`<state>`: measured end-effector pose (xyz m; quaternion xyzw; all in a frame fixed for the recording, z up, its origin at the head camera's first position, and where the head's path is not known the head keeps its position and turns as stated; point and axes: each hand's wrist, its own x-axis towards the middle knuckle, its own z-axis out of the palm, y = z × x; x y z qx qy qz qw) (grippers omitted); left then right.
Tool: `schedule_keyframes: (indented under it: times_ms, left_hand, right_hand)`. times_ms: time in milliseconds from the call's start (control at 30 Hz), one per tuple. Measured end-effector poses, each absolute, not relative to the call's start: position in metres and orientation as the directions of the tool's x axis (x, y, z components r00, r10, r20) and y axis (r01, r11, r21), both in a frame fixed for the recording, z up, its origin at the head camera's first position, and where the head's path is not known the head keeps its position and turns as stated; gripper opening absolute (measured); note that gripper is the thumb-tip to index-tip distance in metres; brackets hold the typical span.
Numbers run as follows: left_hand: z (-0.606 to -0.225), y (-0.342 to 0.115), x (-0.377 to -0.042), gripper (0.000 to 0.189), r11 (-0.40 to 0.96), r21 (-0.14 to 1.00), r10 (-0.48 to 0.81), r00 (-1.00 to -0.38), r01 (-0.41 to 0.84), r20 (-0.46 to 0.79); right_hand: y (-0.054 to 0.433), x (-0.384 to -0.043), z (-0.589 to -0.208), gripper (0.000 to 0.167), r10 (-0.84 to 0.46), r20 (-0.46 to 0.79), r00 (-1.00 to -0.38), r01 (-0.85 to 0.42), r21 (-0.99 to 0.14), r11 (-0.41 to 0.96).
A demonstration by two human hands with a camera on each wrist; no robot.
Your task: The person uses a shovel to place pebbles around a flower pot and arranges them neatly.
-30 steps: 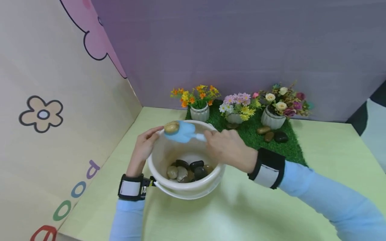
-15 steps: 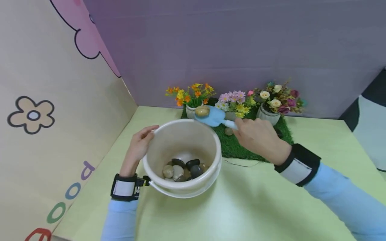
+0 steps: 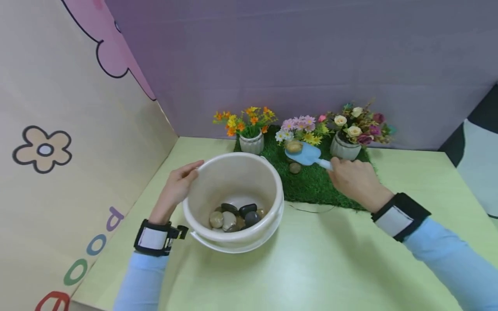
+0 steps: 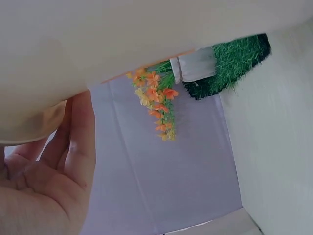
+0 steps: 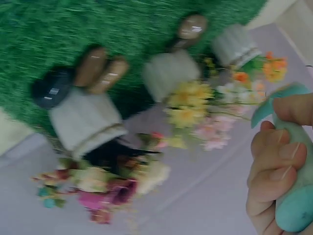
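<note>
My left hand (image 3: 175, 188) grips the left rim of a cream bucket (image 3: 237, 172); the left wrist view shows fingers behind that rim. Several smooth stones (image 3: 228, 220), black, grey and brown, lie at the bucket's bottom. With my right hand (image 3: 355, 179) I hold a light blue toy shovel (image 3: 309, 154) by its handle, fingers wrapped round the grip (image 5: 293, 210) in the right wrist view. On the shovel's blade rests one tan stone (image 3: 294, 147). The blade is over the green turf mat (image 3: 315, 190), in front of the middle flower pot. A brownish stone (image 3: 295, 167) on the mat appears just below it.
Three white pots with artificial flowers stand along the mat's back: orange (image 3: 252, 144), pink and yellow (image 3: 301, 127), cream and purple (image 3: 345, 149). A black stone (image 5: 51, 88) and two brown stones (image 5: 90, 66) lie by the right pot. A purple wall (image 3: 295, 56) rises behind.
My right hand has carried the shovel with its tan stone from over the bucket rightward to over the mat. My left hand stays on the bucket's rim.
</note>
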<state>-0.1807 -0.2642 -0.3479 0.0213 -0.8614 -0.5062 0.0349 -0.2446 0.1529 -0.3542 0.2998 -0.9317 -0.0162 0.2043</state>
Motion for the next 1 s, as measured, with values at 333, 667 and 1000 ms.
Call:
schedule_keyframes:
  times_ms: [333, 667, 1000]
  left_hand:
    - [-0.337, -0.272, -0.187, 0.041, 0.589, 0.806, 0.129, -0.991, 0.06, -0.021]
    - [-0.318, -0.286, -0.199, 0.043, 0.633, 0.759, 0.44, -0.878, 0.153, -0.189]
    - [-0.327, -0.291, -0.2, 0.046, 0.614, 0.773, 0.477, -0.856, 0.16, -0.201]
  right_hand:
    - [0.175, -0.26, -0.382, 0.021, -0.528, 0.296, -0.796, -0.522, 0.105, 0.846]
    - [0.182, -0.27, -0.401, 0.022, -0.473, 0.215, -0.854, -0.468, 0.077, 0.88]
    - [0.187, -0.277, -0.419, 0.021, -0.435, 0.119, -0.892, -0.433, 0.048, 0.9]
